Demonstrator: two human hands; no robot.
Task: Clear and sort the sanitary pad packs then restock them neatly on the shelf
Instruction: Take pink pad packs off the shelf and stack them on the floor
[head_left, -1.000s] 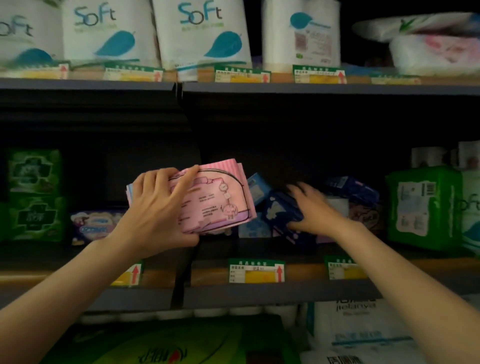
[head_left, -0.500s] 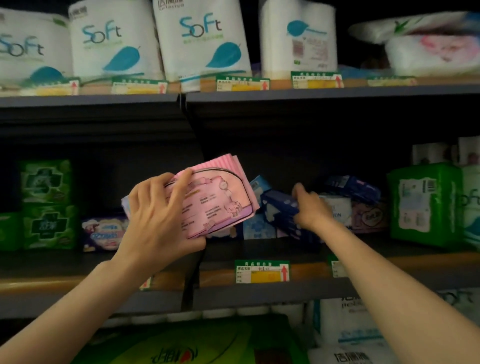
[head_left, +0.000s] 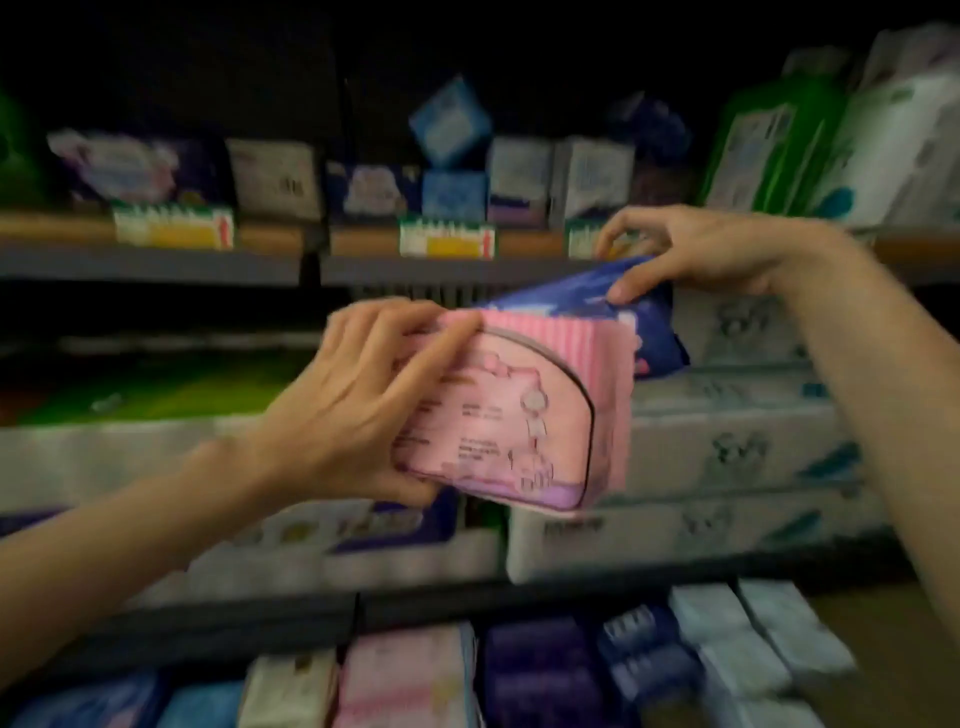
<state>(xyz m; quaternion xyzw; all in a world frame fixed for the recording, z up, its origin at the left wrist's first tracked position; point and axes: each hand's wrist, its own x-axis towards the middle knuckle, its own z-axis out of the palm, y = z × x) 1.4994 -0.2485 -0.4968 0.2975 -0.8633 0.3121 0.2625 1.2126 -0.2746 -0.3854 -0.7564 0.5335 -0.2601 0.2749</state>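
Holding the pink pad pack (head_left: 524, 415), your left hand (head_left: 358, 410) wraps its end; your right hand (head_left: 696, 254) pinches the dark blue pad pack (head_left: 587, 296) just behind it, below the shelf edge (head_left: 156, 265).

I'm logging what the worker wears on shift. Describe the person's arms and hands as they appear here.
Both forearms are bare up to the frame edge, with no sleeves in view. The left hand and right hand wear no gloves, and no rings, watch or wristband show on the fingers or wrists. Motion blur hides finer detail such as the nails.
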